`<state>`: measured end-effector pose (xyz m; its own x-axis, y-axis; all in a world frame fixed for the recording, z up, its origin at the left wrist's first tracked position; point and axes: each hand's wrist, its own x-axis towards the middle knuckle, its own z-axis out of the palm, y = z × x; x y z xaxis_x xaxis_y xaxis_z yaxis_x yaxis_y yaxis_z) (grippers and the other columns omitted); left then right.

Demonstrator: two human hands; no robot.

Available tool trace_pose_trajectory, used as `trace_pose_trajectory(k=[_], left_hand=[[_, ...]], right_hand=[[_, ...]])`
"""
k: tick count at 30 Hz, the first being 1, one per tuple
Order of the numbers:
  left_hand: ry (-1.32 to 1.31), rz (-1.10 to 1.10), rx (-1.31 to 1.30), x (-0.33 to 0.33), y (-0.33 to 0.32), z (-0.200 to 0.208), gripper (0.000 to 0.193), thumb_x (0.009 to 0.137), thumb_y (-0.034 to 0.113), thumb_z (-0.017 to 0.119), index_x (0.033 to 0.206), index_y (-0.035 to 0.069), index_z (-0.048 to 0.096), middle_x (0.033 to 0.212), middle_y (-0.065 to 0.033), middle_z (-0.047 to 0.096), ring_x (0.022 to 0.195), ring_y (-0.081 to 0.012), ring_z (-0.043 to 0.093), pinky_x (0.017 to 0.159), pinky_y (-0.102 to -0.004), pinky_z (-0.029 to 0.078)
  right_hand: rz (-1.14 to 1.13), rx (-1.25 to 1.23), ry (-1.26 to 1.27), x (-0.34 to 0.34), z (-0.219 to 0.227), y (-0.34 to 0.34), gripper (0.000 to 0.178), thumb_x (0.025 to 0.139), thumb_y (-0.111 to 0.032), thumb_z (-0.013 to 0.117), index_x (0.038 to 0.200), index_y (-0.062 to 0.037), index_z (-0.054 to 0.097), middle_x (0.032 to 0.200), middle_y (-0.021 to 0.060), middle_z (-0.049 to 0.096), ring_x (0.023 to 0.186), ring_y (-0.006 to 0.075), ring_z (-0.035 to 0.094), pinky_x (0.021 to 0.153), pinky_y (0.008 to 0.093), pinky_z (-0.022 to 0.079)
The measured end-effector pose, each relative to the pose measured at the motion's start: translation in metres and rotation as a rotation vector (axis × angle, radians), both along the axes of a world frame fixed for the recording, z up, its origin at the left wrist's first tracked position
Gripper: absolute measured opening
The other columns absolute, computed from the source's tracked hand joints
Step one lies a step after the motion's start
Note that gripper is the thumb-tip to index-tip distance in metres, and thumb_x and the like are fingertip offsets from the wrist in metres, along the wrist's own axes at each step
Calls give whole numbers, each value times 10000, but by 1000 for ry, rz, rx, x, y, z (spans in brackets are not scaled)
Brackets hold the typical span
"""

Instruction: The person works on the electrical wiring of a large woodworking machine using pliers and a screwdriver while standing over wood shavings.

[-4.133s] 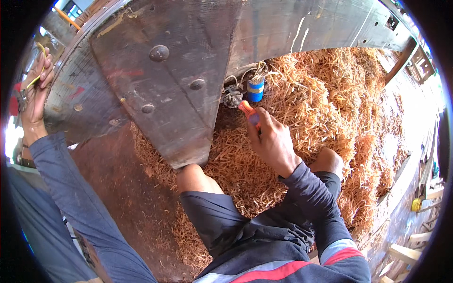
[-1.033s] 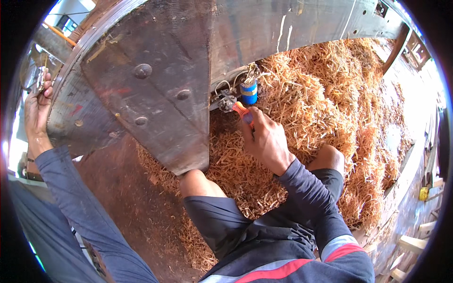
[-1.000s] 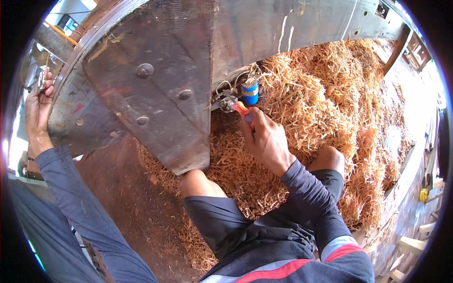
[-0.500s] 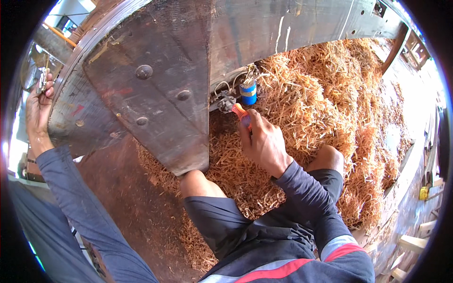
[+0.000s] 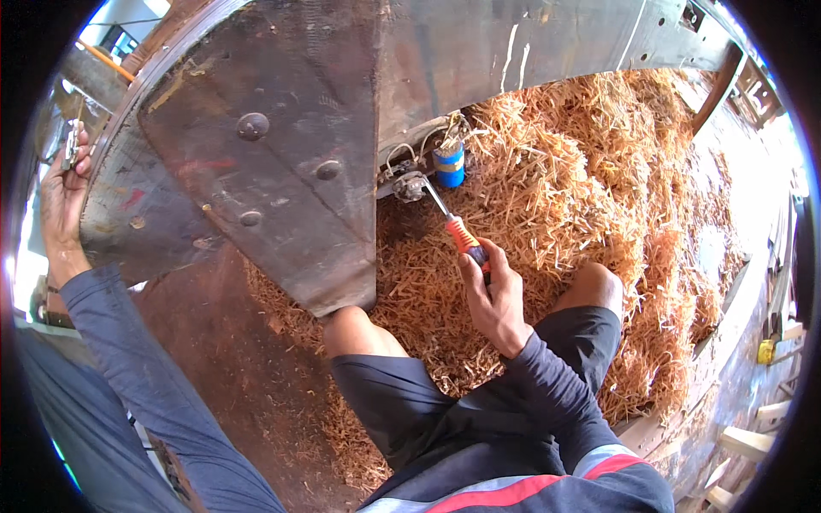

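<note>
My right hand [image 5: 498, 306] is closed around the orange and dark handle of a screwdriver [image 5: 460, 232]. Its bare metal shaft slants up and left to a rounded, greyish metal part [image 5: 410, 186] under the edge of a big dark metal plate [image 5: 282, 197]. Beside that part stands a blue can [image 5: 449, 165] with a tan band. Far out on the left, my left hand [image 5: 64, 201] is raised beside the curved metal rim, its fingers shut on a small silvery metal piece [image 5: 71, 145]. The exact kind of that piece is too small to make out.
Wood shavings [image 5: 564, 179] are heaped around my legs and to the right. The plate, with several round studs, hangs low and reaches my left knee [image 5: 355, 329]. A yellow tool [image 5: 765, 351] and wooden blocks [image 5: 742, 445] lie at the right edge.
My right hand has drawn back toward me and turned, so more of the screwdriver's shaft shows. My left hand stays raised, shifted slightly left, still with the silvery piece.
</note>
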<state>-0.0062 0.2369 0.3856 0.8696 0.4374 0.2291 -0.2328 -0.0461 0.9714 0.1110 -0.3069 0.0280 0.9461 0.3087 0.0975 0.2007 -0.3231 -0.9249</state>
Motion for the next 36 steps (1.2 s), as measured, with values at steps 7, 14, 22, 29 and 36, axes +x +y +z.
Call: trace_pose_trajectory(k=[7, 14, 22, 29, 36], left_hand=[[-1, -4, -1, -3, 5, -3, 361, 1012, 57, 520, 1327, -106, 452, 1166, -176, 598, 888, -158, 569, 720, -268, 466], [7, 58, 18, -4, 9, 0, 336, 1011, 51, 520, 1305, -107, 479, 1166, -175, 612, 861, -151, 586, 716, -256, 471], [-1, 105, 29, 0, -8, -4, 351, 1008, 52, 527, 1315, -109, 470, 1139, -173, 616, 841, -145, 589, 706, -247, 473], [16, 19, 67, -1, 4, -3, 429, 1019, 92, 517, 1392, -94, 415, 1177, -154, 588, 870, -138, 554, 728, -234, 490], [15, 3, 67, -6, 5, -1, 430, 1017, 92, 520, 1390, -94, 412, 1167, -142, 573, 877, -135, 553, 730, -232, 482]], right_hand=[[-66, 134, 63, 9, -18, 23, 406, 988, -294, 593, 1258, 6, 546, 818, 174, 676, 711, 234, 670, 648, 363, 516], [-70, 131, 88, 14, -18, 34, 450, 983, -340, 591, 1260, 12, 548, 837, 204, 686, 720, 273, 686, 659, 388, 523], [-74, 129, 105, 16, -14, 34, 462, 977, -343, 596, 1255, 24, 554, 837, 209, 686, 717, 267, 687, 661, 388, 523], [-72, 436, 285, 30, -25, 30, 392, 988, -305, 605, 1186, 33, 613, 798, 25, 629, 661, 93, 541, 576, 268, 438], [-66, 626, 683, 39, 0, 18, 306, 978, -317, 608, 1118, -46, 635, 718, -29, 473, 556, 50, 396, 461, 223, 324]])
